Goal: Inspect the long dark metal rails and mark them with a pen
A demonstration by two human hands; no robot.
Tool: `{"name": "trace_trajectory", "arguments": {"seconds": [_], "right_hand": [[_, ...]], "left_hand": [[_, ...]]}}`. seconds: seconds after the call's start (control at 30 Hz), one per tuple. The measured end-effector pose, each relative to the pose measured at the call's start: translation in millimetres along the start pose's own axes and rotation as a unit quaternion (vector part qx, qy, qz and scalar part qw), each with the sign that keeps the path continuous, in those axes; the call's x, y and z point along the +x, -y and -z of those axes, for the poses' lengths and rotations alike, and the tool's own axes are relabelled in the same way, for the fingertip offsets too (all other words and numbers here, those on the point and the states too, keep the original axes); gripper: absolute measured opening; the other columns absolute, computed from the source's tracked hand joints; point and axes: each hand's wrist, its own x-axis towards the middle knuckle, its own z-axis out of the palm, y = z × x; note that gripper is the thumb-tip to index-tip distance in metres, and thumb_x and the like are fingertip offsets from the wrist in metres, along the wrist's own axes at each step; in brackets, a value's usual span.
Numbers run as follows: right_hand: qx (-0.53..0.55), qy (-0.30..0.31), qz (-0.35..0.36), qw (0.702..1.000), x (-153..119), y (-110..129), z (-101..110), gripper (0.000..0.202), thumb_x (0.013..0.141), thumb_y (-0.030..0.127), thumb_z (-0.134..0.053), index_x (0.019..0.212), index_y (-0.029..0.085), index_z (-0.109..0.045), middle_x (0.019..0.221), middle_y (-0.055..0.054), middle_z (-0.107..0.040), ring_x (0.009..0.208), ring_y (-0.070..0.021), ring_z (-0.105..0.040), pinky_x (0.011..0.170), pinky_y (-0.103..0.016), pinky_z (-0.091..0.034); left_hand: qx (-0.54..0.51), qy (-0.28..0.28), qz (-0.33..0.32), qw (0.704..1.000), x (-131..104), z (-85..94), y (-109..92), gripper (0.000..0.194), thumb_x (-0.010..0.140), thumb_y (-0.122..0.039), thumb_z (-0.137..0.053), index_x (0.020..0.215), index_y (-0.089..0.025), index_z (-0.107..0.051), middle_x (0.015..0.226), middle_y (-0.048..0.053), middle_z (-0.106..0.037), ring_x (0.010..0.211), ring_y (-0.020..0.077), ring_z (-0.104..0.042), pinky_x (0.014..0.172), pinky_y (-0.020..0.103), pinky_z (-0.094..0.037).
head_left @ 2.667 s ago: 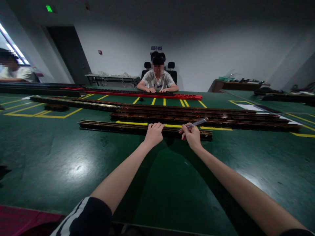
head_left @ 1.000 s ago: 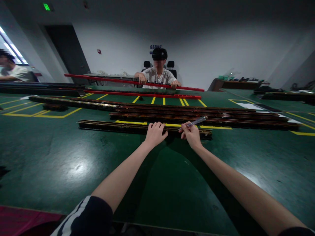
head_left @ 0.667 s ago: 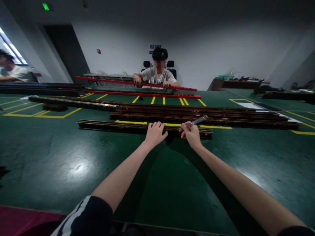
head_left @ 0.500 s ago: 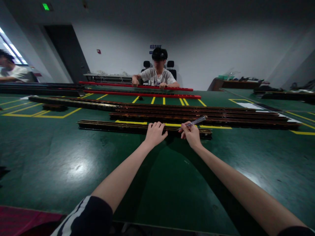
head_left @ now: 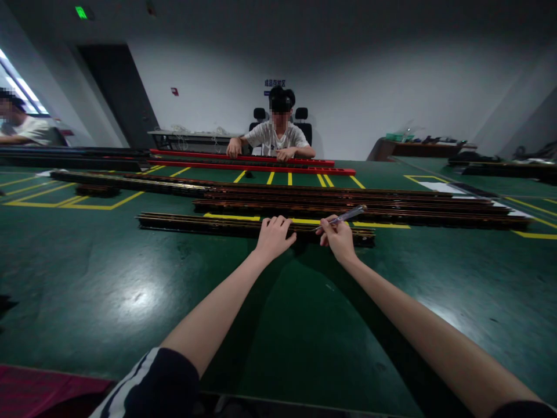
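A long dark rail with thin gold edges (head_left: 195, 223) lies crosswise on the green table (head_left: 143, 325). My left hand (head_left: 274, 237) rests over the rail right of its middle, fingers bent across it and the thumb out to the right. Just to the right, my right hand (head_left: 337, 235) is closed around a screwdriver with a clear handle (head_left: 350, 213). Its shaft points down and left toward the rail between my hands, and the tip is too small to make out.
Several long dark rails (head_left: 348, 203) lie just behind the nearest one. Beyond them a person (head_left: 281, 136) sits with both hands at red strips (head_left: 322, 170). A short dark bundle (head_left: 98, 190) lies at left, and white paper (head_left: 439, 187) at right.
The person across the table has shifted the rear red strip to the left and nearer the front one, hands moving with it. My own hands and the screwdriver look the same.
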Motion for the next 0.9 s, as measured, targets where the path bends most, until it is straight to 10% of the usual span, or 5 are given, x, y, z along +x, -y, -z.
{"name": "trace_trajectory", "arguments": {"seconds": [0.9], "right_hand": [[-0.011, -0.004, -0.004, 1.000, -0.4, 1.7, -0.5, 0.042, 0.077, 0.060, -0.061, 0.073, 0.018, -0.052, 0.061, -0.001, -0.064, 0.037, -0.0089, -0.053, 0.035, -0.020, -0.038]], "left_hand": [[0.021, -0.027, -0.010, 0.999, 1.2, -7.0, -0.2, 0.033, 0.090, -0.032, -0.045, 0.113, -0.014, -0.061, 0.112, 0.012, -0.065, 0.103, 0.0252, -0.058, 0.095, 0.044, -0.041]]}}
